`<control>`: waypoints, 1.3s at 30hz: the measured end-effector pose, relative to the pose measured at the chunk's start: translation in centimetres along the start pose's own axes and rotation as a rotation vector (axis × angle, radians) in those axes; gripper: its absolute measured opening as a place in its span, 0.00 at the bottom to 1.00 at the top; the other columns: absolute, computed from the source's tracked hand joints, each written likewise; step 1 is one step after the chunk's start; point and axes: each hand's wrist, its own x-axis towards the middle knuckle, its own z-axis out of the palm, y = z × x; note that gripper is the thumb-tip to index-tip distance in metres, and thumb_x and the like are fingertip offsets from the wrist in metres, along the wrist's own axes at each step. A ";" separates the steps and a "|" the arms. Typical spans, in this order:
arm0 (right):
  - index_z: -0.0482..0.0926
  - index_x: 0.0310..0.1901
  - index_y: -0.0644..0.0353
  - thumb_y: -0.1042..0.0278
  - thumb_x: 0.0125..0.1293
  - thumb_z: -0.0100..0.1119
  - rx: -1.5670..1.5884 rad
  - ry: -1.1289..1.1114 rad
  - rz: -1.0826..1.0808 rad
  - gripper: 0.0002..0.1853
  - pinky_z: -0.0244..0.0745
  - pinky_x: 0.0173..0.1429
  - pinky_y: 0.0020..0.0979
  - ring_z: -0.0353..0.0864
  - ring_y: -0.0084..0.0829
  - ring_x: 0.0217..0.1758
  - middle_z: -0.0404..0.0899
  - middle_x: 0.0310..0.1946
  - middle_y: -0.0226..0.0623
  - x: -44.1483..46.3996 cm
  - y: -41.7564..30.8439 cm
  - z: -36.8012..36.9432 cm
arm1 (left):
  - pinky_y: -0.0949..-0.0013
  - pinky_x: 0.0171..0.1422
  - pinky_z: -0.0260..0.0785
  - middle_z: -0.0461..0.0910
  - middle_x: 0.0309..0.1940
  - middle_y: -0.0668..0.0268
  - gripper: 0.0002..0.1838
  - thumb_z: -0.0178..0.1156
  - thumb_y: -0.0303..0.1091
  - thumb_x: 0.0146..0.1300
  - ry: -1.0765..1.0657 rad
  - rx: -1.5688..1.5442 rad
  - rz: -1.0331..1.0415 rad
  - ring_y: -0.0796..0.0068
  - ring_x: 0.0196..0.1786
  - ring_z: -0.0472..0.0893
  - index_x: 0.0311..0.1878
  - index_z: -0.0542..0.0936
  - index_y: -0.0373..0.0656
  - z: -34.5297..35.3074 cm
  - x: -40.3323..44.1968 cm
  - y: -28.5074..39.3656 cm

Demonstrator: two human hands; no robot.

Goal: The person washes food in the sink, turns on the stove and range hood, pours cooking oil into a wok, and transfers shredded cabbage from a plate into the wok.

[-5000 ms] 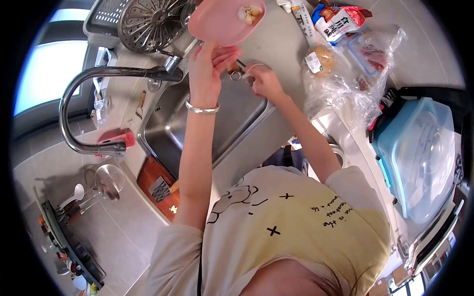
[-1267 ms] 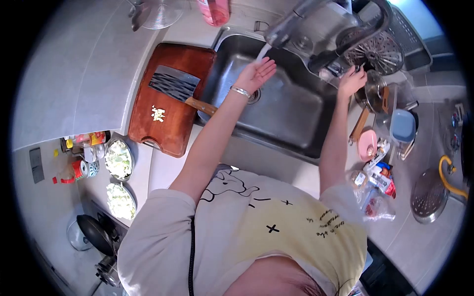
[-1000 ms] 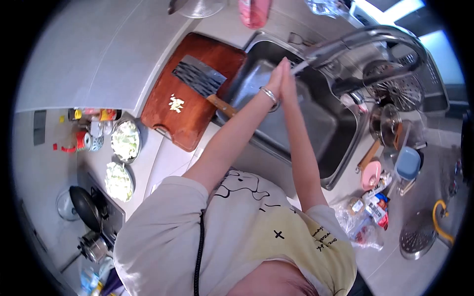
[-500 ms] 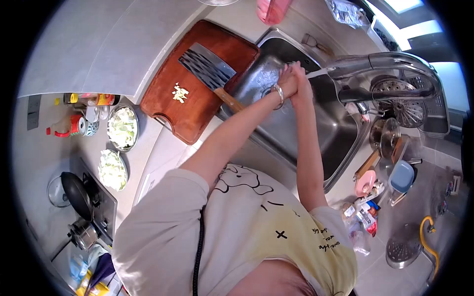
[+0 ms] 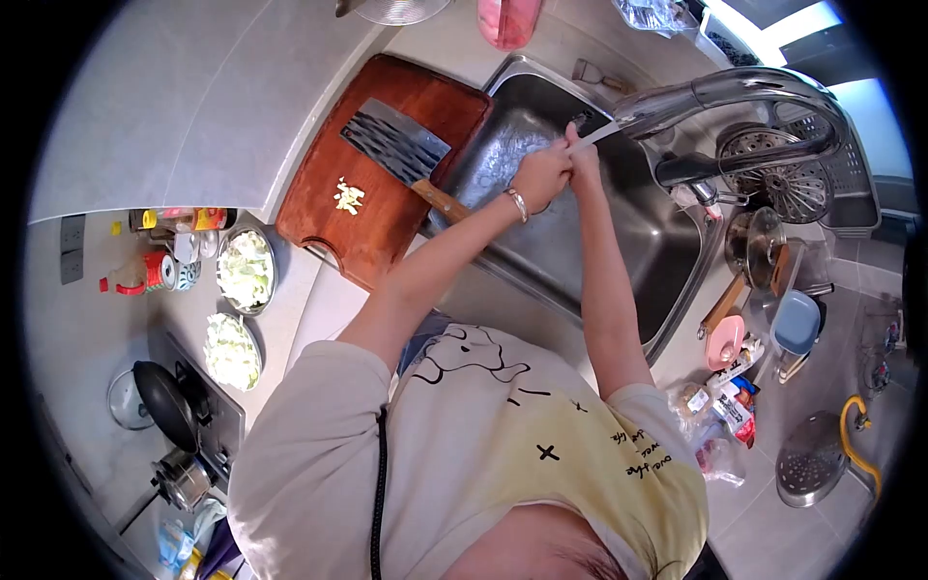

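Note:
My left hand, with a bracelet at its wrist, is closed round part of my right hand above the sink. One finger or thumb points up between them; most of the right hand's fingers are hidden. Water from the curved faucet runs onto both hands, and splashes show in the basin. Left of the sink, a cleaver lies on the brown cutting board beside small pale chopped pieces.
Two plates of cut vegetables stand at the left, near a black pan. On the right are a lidded pot, a pink dish, a blue container, food packages and a strainer.
Both hands came together under the water from apart. Since half a second ago, my left hand has shifted from lying against my right hand to closing round it. The view has turned and shifted.

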 end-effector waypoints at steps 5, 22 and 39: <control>0.79 0.37 0.63 0.55 0.63 0.53 -0.016 -0.002 -0.013 0.17 0.70 0.27 0.23 0.74 0.20 0.24 0.78 0.25 0.32 -3.4 -2.2 -5.7 | 0.73 0.32 0.70 0.78 0.24 0.67 0.11 0.56 0.37 0.57 0.098 -0.865 -0.513 0.74 0.26 0.78 0.31 0.79 0.38 3.9 1.4 -1.5; 0.49 0.65 0.64 0.55 0.64 0.49 -0.712 0.386 -0.542 0.34 0.54 0.65 0.30 0.57 0.36 0.66 0.52 0.65 0.48 -6.0 -10.0 -25.5 | 0.70 0.42 0.69 0.78 0.36 0.61 0.13 0.54 0.40 0.58 0.088 -0.338 0.040 0.68 0.39 0.78 0.42 0.78 0.43 -5.3 0.0 7.8; 0.59 0.61 0.66 0.63 0.64 0.52 -0.424 -0.235 -0.363 0.27 0.61 0.60 0.28 0.67 0.29 0.58 0.67 0.55 0.43 -21.1 -6.3 -11.1 | 0.63 0.57 0.62 0.73 0.49 0.51 0.26 0.57 0.49 0.56 -0.444 -0.546 0.114 0.59 0.56 0.70 0.53 0.72 0.42 -7.1 -3.6 10.9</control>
